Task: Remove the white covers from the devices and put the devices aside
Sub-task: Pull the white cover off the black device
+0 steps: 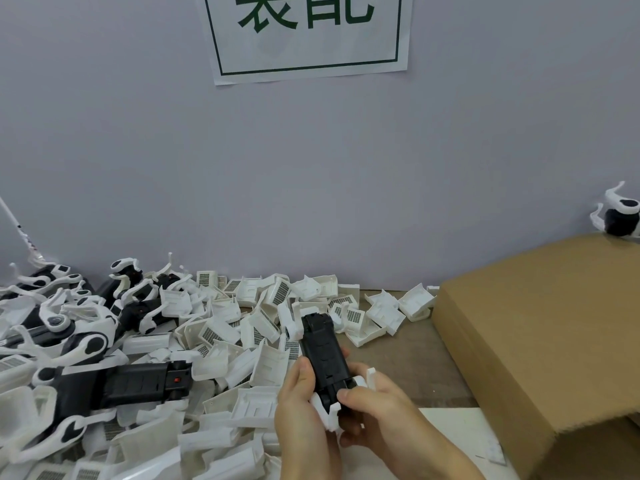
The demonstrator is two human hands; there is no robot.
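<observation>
I have a black device (323, 353) in both hands, near the middle of the table, its long body pointing away from me toward the wall. My left hand (303, 407) wraps the near left side of it, thumb lying up along the black casing, fingers curled underneath. My right hand (370, 407) grips the near right side, thumb pressed across the lower end where a white cover (327, 410) sits on the body; white plastic shows between my palms and just past my right fingers. At the far end of the device a white curved piece (291, 323) sticks out to the left. Loose white covers (242, 341) lie heaped across the table to the left and beyond my hands, reaching the wall. Farther left is a pile of devices (69, 327), black and white together, with one long black device (138, 381) lying on its side at the pile's near edge. To the right stands a brown cardboard box (540, 341), and one more black and white device (620, 216) sits at its far corner against the wall. A white sign with green characters (306, 29) hangs on the wall above.
</observation>
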